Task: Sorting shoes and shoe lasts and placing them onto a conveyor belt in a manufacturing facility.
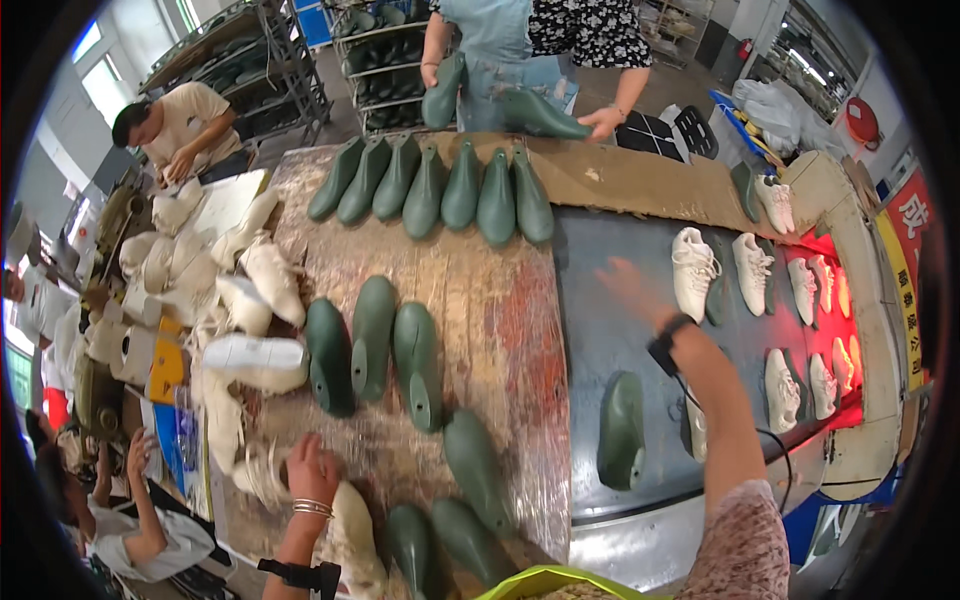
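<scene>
Green lasts: seven stand in a row [424, 195] along the far edge of the worn desk [505, 340]; three more form a middle group [373, 335], side by side, and three lie in a near cluster [478, 470] toward the person.
Left hand: the person's left hand [315, 468] is down at the desk's near left part, just beside the cream uppers, fingers bent; whether it grasps one cannot be told.
Right hand: blurred, the right hand [637, 290] is over the grey metal surface [595, 270], fingers stretched out and seemingly holding nothing.
Cream uppers: a loose heap [190, 255] fills the left side; one long upper [352, 535] lies beside the left wrist.
Metal surface: a single green last [622, 430] lies near its left edge, apart from the laced shoes [693, 270] farther right.
Red glow: it lights the rightmost shoes [845, 365] before the pale curved housing [880, 400].
Across the desk: a co-worker in a blue apron [495, 50] grips one green last [443, 95] in one hand and another last [540, 113] in the other.
</scene>
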Demonstrator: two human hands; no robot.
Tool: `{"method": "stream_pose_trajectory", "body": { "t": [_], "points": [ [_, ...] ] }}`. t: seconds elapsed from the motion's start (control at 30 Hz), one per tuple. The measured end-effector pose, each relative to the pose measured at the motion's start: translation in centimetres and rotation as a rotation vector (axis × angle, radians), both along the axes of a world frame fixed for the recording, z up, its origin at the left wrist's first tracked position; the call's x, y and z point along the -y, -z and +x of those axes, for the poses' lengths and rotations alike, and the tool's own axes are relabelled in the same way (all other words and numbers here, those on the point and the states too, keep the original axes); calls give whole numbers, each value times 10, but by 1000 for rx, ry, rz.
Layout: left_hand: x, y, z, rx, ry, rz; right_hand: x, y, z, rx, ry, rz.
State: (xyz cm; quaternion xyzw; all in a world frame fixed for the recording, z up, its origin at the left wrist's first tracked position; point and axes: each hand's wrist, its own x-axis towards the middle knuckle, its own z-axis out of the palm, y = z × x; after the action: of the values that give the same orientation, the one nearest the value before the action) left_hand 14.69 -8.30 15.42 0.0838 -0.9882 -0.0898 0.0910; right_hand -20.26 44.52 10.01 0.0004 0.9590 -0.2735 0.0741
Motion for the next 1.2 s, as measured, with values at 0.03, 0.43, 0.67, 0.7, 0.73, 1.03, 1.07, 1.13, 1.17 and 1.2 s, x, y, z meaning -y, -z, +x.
{"method": "stream_pose_trajectory", "body": {
  "t": [0.03, 0.43, 0.67, 0.7, 0.73, 1.03, 1.07, 1.13, 1.17, 1.2],
  "points": [
    [4, 32, -21, -17, 33, 18, 1, 6, -44, -70, 22, 63],
    [20, 148, -60, -81, -281, -120, 93, 49, -160, -471, 184, -263],
    [9, 138, -67, -48, -371, -43, -41, 98, -1, -451, 310, 83],
    [5, 137, -69, -40, -382, -65, -57, 94, 5, -412, 334, 237],
    [-5, 136, -76, -14, -404, -7, -92, 88, 0, -386, 258, 254],
    [5, 120, -64, -63, -419, -49, 241, -71, -45, -268, -724, 4],
    [7, 122, -63, -72, -433, -45, 305, -68, -44, -154, -812, -186],
    [2, 125, -66, -70, -412, 23, 415, -57, -43, 83, -911, -433],
    [1, 126, -67, -65, -407, 38, 466, -42, -47, 258, -794, -446],
    [-4, 125, -72, -66, -414, 48, 507, -28, -58, 251, -715, -418]
  ]
}}
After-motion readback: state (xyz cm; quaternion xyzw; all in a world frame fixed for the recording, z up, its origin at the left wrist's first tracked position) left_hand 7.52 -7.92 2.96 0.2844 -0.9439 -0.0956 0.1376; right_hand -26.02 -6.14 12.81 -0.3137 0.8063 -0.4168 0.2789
